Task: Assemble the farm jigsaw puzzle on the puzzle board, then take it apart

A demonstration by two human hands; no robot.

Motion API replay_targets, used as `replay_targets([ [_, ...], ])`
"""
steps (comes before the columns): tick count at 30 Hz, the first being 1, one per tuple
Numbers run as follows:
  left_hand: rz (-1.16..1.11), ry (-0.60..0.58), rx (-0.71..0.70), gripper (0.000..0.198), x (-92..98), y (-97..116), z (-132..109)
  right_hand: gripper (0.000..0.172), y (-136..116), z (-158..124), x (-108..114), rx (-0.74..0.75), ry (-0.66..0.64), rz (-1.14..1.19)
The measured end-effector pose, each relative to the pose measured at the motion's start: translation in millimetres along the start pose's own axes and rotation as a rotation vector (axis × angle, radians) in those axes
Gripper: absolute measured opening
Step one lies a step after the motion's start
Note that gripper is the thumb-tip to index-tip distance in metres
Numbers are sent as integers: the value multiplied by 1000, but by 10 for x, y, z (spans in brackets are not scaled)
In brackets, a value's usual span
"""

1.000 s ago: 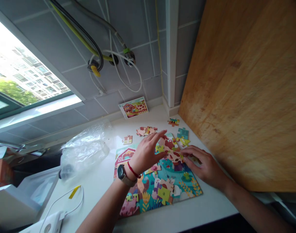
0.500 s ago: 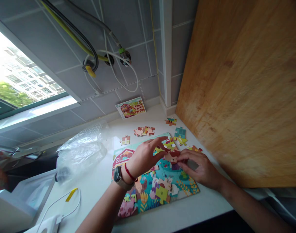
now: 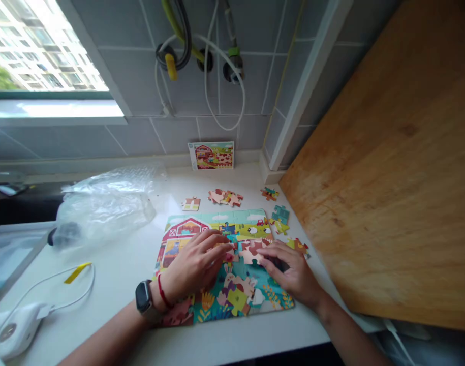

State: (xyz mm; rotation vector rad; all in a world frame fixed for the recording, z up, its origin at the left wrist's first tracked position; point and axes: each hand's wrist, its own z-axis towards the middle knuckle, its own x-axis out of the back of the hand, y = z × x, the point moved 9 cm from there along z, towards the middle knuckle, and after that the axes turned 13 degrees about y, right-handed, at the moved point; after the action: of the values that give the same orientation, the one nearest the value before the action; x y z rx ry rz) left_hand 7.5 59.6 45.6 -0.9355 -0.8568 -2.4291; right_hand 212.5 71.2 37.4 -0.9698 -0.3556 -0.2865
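A farm jigsaw puzzle (image 3: 260, 291) lies on the white counter, its barn and sheep sections fitted together at the top. My right hand (image 3: 293, 267) pinches the right edge of a brown-and-cream cow puzzle piece (image 3: 250, 251) between thumb and fingers, over the teal middle of the picture. My left hand (image 3: 197, 262) lies across the left-centre of the puzzle, fingers extended and slightly bent. Its fingertips reach a pink puzzle piece (image 3: 231, 254), and its thumb is hidden. Loose pieces, among them a yellow-green piece (image 3: 238, 301), lie on the lower part of the picture.
More loose pieces (image 3: 225, 197) lie behind the puzzle and along its right side. A picture card (image 3: 213, 155) leans on the tiled wall. Clear plastic bags (image 3: 110, 206) and a white power strip (image 3: 17, 328) are at left; a wooden panel (image 3: 388, 203) borders the right.
My left hand has lowered onto the puzzle and shifted left. The cow piece has moved left relative to the puzzle with my right hand. The view has turned and shows the puzzle straighter.
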Motion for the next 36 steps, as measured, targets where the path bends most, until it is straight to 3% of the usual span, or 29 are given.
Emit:
replay_targets([
  [5,-12,-36,17,36,-66,-15,-46,30,-70,11,-224,49,-126,-74],
  [8,-9,-86,26,43,-100,-24,-75,39,-71,-6,-201,60,-102,-146],
  [12,-44,-99,86,43,-109,-62,-99,31,-15,-14,-122,35,-46,-229],
  [19,-3,-144,131,52,-131,-142,-173,34,-2,-1,-196,60,-106,-215],
  [28,-37,-164,208,57,-155,-155,-202,23,4,1,-194,44,-102,-254],
  [36,-5,-145,162,61,-163,-117,-209,23,61,-30,-142,-20,-60,-213],
])
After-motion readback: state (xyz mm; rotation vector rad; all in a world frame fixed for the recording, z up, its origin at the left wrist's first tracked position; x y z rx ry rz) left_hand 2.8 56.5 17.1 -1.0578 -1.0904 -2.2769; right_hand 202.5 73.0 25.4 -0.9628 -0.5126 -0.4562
